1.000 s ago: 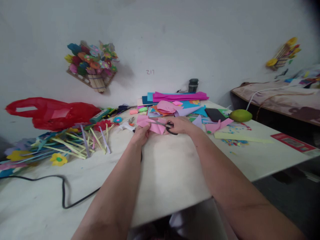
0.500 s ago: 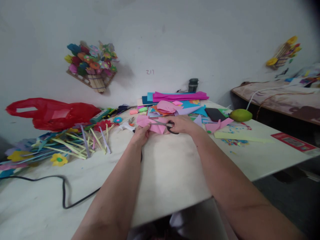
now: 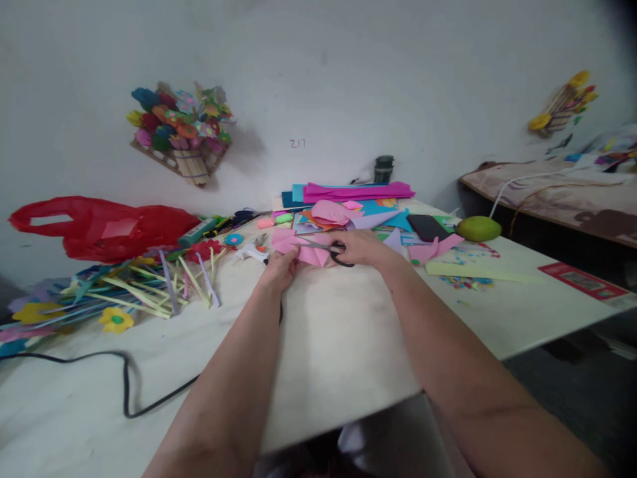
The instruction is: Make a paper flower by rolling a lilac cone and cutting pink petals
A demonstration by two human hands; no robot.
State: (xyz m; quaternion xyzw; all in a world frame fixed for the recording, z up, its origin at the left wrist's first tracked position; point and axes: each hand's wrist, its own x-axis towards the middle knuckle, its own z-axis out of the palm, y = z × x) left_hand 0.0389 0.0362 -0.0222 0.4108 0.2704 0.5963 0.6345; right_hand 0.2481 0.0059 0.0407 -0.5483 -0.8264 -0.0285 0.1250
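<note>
Between my hands is a piece of pink paper [image 3: 313, 257], held above the table [image 3: 343, 345]. My left hand [image 3: 281, 269] pinches its lower left edge. The scissors [image 3: 318, 245] are in my right hand [image 3: 361, 247], fingers closed round the black handles. Their blades lie across the pink paper and point left, the tips close to my left fingers. Just left of my left hand lies a white glue gun [image 3: 251, 252], partly hidden. Behind my hands is a pile of coloured paper pieces [image 3: 331, 212].
A red plastic bag [image 3: 129, 232], paper strips [image 3: 144, 282] and a yellow flower [image 3: 117, 319] lie left. A black cable [image 3: 127, 378] crosses the front left. On the right are a dark phone [image 3: 426, 228], a green mango-like fruit [image 3: 478, 229] and a pale yellow strip [image 3: 472, 271].
Almost nothing differs. The whole view has shifted very slightly; both hands, the scissors and the pink paper keep nearly the same places.
</note>
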